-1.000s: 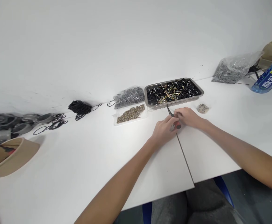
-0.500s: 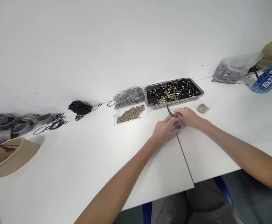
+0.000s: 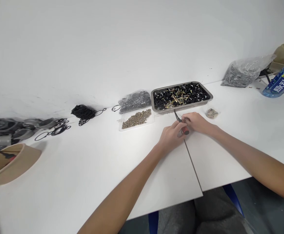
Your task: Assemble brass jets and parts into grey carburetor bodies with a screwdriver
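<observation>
One left hand (image 3: 171,137), one red-handled tool (image 3: 185,130) and one right hand (image 3: 194,122) met above a table seam (image 3: 193,164).
From one tan tub (image 3: 28,165), broad bare tabletop (image 3: 83,169) ran to one white tray (image 3: 138,127); left fingers curled over the tool, its tip near one metal tray (image 3: 181,108); right fingers bunched narrowly. I couldn't tell whether either hand gripped anything. Open surface reached one blue bottle (image 3: 279,84).

White wall (image 3: 142,42) up top, kinda scuffed on the left. White table (image 3: 83,165) mid-frame, greyish floor (image 3: 266,209) bottom right.
</observation>
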### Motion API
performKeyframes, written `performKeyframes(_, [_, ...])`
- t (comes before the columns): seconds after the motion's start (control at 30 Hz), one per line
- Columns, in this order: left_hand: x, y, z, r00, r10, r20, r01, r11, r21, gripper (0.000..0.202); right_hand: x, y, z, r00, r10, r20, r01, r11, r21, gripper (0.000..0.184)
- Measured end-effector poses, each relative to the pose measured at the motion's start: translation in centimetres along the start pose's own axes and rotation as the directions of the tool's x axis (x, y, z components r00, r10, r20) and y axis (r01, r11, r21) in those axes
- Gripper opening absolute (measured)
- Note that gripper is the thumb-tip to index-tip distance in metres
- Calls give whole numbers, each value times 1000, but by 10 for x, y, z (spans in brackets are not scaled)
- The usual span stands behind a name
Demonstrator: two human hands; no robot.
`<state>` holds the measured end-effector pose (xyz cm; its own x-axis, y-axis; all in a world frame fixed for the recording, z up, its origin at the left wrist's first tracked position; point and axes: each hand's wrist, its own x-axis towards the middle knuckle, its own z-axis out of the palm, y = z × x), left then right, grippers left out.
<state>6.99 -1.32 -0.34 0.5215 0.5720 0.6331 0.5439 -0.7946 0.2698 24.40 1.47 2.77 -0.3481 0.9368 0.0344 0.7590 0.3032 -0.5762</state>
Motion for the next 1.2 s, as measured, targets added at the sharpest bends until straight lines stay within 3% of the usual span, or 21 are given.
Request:
performKeyframes(0.4, [-1,-2,1,1000,-4,28,4,1000,18,17,0,2,0,1000,-5,-5,5,1000,-8,27])
performKeyframes(1.2, [-1,-1,2,998,32,-55,-31,999,14,15,1,3,2,1000,-12,-7,12,1000,0,29])
